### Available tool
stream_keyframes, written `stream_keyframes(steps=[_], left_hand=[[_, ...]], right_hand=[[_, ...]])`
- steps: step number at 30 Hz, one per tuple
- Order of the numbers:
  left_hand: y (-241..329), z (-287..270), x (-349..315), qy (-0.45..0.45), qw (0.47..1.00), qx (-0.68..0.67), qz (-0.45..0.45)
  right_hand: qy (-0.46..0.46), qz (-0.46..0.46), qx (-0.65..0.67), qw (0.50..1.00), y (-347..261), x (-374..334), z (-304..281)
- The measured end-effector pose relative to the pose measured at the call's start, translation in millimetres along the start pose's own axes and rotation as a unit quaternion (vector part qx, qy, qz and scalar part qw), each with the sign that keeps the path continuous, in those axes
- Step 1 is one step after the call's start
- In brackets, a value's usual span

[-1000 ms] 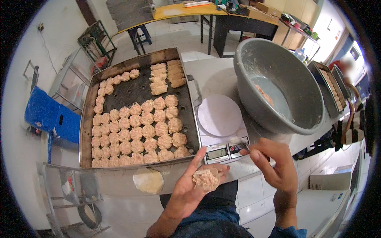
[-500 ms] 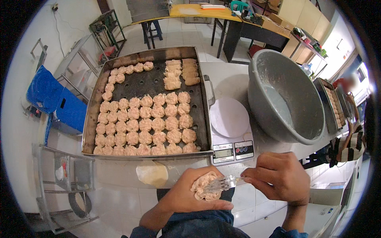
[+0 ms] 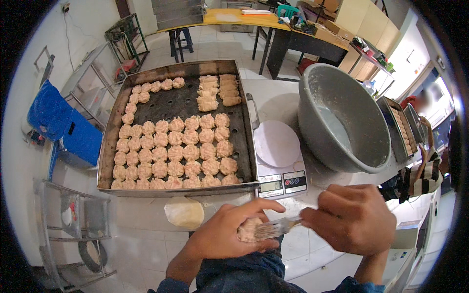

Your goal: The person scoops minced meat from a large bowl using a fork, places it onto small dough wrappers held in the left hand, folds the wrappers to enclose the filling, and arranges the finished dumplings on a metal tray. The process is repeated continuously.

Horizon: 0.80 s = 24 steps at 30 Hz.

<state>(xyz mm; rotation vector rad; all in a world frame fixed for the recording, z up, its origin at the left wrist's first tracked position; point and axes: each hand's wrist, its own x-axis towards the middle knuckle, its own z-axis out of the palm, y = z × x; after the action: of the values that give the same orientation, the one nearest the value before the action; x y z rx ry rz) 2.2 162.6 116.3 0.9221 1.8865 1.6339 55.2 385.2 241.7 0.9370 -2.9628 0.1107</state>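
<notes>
Cupped in my left hand (image 3: 215,237) is an open-topped dumpling (image 3: 246,229) with pinkish minced filling, its index finger stretched out above. My right hand (image 3: 354,219) is closed on the handle of a metal fork (image 3: 274,228), whose tines rest against the filling. Beyond my hands stands a large square metal tray (image 3: 178,192). Rows of similar dumplings (image 3: 176,139) fill its near part, and more line its far left. Folded, elongated pieces (image 3: 209,93) lie at the tray's far right. A pale round wrapper (image 3: 184,212) lies at the table's near edge.
A digital scale (image 3: 278,144) with a round white plate sits right of the tray. Beyond it a big grey basin (image 3: 310,105) leans tilted, smeared inside. Another tray (image 3: 403,129) of dumplings and a person in striped clothing (image 3: 430,173) are at the far right.
My left hand has shifted slightly left, its index finger lifting away from the dumpling, which is tucked deeper in the hand. My right hand has tilted and moved slightly right with the fork.
</notes>
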Motion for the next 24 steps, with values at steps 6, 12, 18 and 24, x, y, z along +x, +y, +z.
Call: stream_keyframes(steps=[6, 12, 18, 24], left_hand=[[-9, 10, 11, 0.069, 0.992, -0.101, -0.037], [1, 3, 11, 0.057, 0.997, -0.048, 0.017], [-18, 9, 25, 0.115, 0.985, -0.124, 0.04], [-21, -2, 21, 0.122, 0.993, -0.003, -0.001]], right_hand=[[0.08, 0.054, -0.066, 0.993, -8, -4, -7], [0.031, 0.008, -0.035, 0.999, -1, 9, 5], [0.038, 0.054, -0.059, 0.996, -2, -2, -2], [0.118, 0.126, -0.109, 0.979, -9, -4, -17]])
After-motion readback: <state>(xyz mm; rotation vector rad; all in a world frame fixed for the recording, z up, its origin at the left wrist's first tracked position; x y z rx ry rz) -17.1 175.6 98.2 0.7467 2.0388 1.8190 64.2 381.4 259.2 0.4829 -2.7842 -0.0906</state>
